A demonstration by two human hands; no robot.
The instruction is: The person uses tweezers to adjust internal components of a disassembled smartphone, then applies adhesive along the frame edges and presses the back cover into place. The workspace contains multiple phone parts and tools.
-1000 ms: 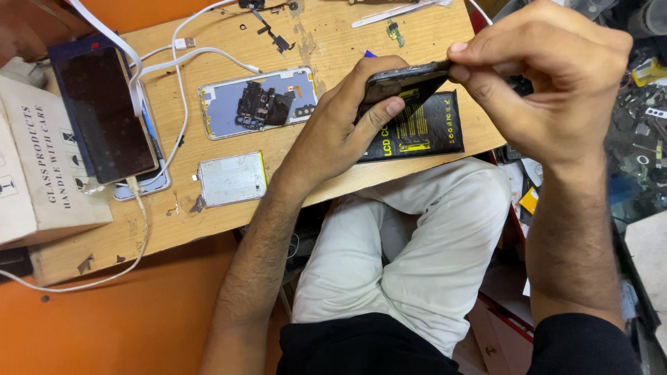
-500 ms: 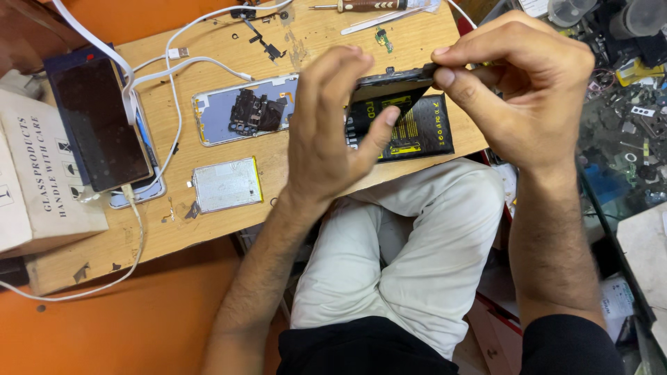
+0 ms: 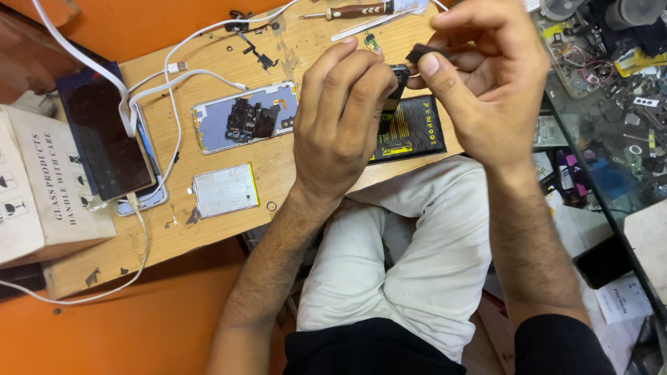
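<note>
Above the wooden board (image 3: 278, 167), my left hand (image 3: 340, 118) and my right hand (image 3: 479, 83) both grip a thin black phone part (image 3: 399, 76), seen edge-on between the fingertips. My right thumb and fingers pinch its upper end; my left fingers wrap its lower end and hide most of it. A black battery with yellow print (image 3: 410, 132) lies on the board just under my hands. An opened phone back with exposed parts (image 3: 243, 121) lies to the left, with a silver plate (image 3: 226, 189) below it.
A dark phone (image 3: 104, 139) with white cables (image 3: 174, 76) rests at the board's left, beside a cardboard box (image 3: 35, 187). A screwdriver (image 3: 354, 10) and tweezers lie at the far edge. A cluttered glass counter (image 3: 611, 104) stands to the right. My knees are below the board.
The black part has turned from flat to edge-on and risen toward the far edge. My left hand has closed over its lower end; my right fingers shifted to its top.
</note>
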